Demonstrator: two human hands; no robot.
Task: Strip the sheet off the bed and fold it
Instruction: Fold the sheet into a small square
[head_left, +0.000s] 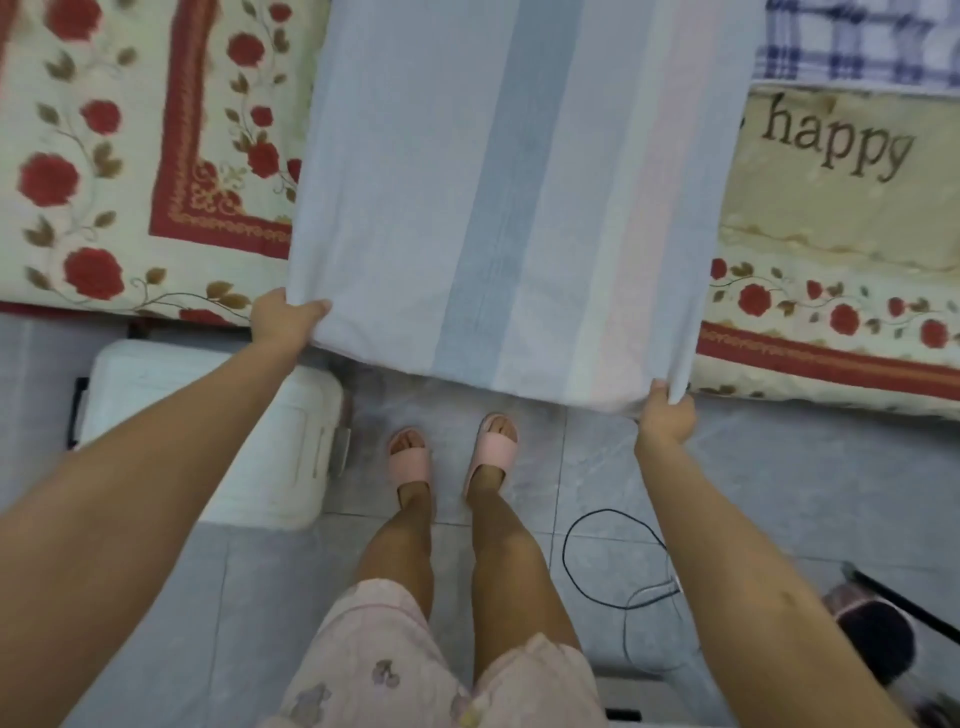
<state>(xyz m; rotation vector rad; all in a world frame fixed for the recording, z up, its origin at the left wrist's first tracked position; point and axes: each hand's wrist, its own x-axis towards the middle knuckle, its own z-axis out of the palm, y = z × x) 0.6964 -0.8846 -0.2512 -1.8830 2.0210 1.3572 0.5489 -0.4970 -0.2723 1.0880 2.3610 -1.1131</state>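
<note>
The pale striped sheet (509, 197), with blue-grey and faint pink bands, is folded into a long panel that stretches from the bed toward me, its near edge hanging over the floor. My left hand (283, 317) grips its near left corner. My right hand (667, 413) grips its near right corner, slightly lower. The bed (104, 171) under it shows a cream cover with red roses and a red border.
A beige pillow printed "happy" (831, 176) and a blue checked cloth (857, 36) lie on the bed at right. A white box (223, 415) stands on the floor at left. A black cable (597, 561) loops on the grey tiles by my right leg.
</note>
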